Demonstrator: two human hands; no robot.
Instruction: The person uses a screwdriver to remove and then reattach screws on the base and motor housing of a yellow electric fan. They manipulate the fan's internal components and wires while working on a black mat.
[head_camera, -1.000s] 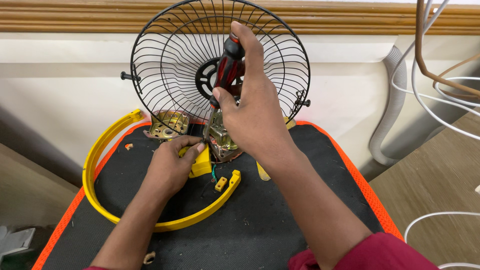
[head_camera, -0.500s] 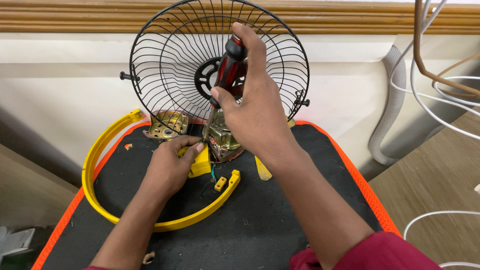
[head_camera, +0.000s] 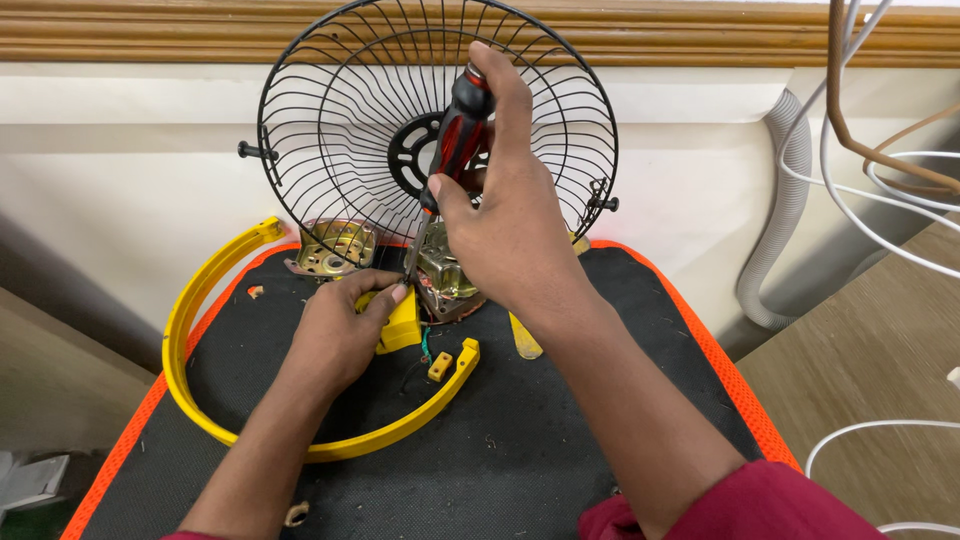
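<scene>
Work surface: a table (head_camera: 560, 470) covered by a black mat with an orange border. At its far edge a black wire fan guard (head_camera: 330, 130) stands upright against the wall. A yellow plastic ring (head_camera: 200, 300), open at one end, lies flat on the mat and curves around my left forearm. To the right, off the mat, a grey corrugated hose (head_camera: 785, 200) and white cables (head_camera: 880, 230) hang by the wall.

My right hand (head_camera: 510, 230) is raised in front of the guard, its fingers closed around the red-and-black handle of a screwdriver (head_camera: 455, 140); the shaft points down and left to the metal motor block (head_camera: 445, 275), which sits on the mat just below the guard.

My left hand (head_camera: 335, 335) rests on the mat, fingers curled narrow and pinching a yellow housing piece (head_camera: 403, 325) that touches the motor block on its left side.

A second metal motor part (head_camera: 335, 250) lies behind my left hand. A small yellow clip (head_camera: 440, 366) lies just inside the ring's free end.
</scene>
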